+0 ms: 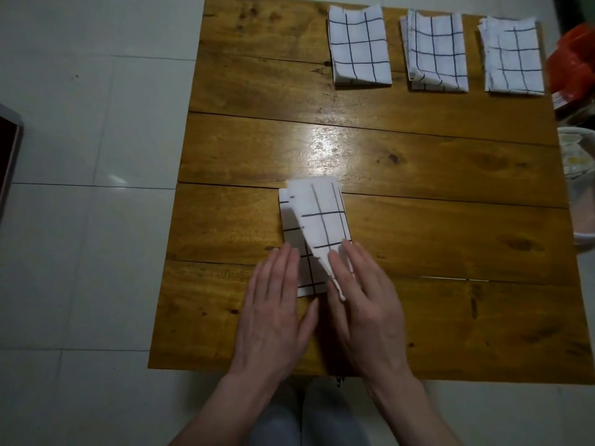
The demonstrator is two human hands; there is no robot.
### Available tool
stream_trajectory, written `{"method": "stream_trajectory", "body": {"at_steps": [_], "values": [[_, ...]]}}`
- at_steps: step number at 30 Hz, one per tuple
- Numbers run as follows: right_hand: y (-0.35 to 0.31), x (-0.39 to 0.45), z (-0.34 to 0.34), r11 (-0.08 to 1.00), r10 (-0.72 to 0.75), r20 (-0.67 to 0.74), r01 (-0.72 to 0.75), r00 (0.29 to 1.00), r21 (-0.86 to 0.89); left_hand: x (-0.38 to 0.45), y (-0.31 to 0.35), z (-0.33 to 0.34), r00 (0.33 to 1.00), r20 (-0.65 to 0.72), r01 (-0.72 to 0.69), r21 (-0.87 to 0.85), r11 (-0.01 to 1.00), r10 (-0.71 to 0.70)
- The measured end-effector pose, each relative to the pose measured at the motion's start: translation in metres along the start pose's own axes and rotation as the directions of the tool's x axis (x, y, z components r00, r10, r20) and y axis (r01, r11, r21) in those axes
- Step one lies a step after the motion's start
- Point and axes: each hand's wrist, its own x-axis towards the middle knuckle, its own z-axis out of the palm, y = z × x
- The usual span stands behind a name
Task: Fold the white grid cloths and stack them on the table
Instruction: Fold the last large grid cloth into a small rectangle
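The white black-gridded cloth [291, 239] runs lengthwise ahead of my flat, open left hand [277, 304], its raised flap [325, 220] against my right hand [360, 304], grip hidden

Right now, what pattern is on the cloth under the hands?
White with a dark, widely spaced grid of lines, clearest in the head view on the cloth.

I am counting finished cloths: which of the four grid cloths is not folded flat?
The near cloth, under the left hand: the right hand holds its top flap raised. The three far cloths lie flat.
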Motion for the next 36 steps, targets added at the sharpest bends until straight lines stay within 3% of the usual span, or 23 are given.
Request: {"method": "stream_trajectory", "body": {"at_steps": [6,13,21,25,29,36], "values": [[-0.008,-0.003,0.026,0.988,-0.02,0.155,0.043,0.988,-0.145,-0.008,-0.009,0.003,0.999,-0.036,0.023,-0.061,0.998,-0.026],[-0.015,0.005,0.031,0.98,0.137,0.248,-0.095,0.959,-0.173,-0.015,-0.005,0.009,0.999,-0.011,-0.039,-0.071,0.997,0.039],[0.007,0.034,-0.011,0.991,0.018,0.572,0.059,0.82,-0.117,-0.021,-0.009,0.013,0.975,0.06,-0.208,-0.1,0.973,0.215],[0.021,0.061,-0.025,0.996,-0.067,0.556,0.091,0.829,-0.015,-0.017,-0.015,0.018,0.965,0.143,-0.218,-0.021,0.976,0.219],[0.046,0.081,-0.018,0.937,-0.213,0.54,0.327,0.815,-0.125,-0.014,-0.023,0.017,0.953,0.195,-0.25,0.062,0.966,0.234],[0.053,0.072,-0.019,0.918,-0.119,0.579,0.311,0.806,-0.244,-0.007,-0.038,0.006,0.966,0.191,-0.204,0.136,0.969,0.177]]}}
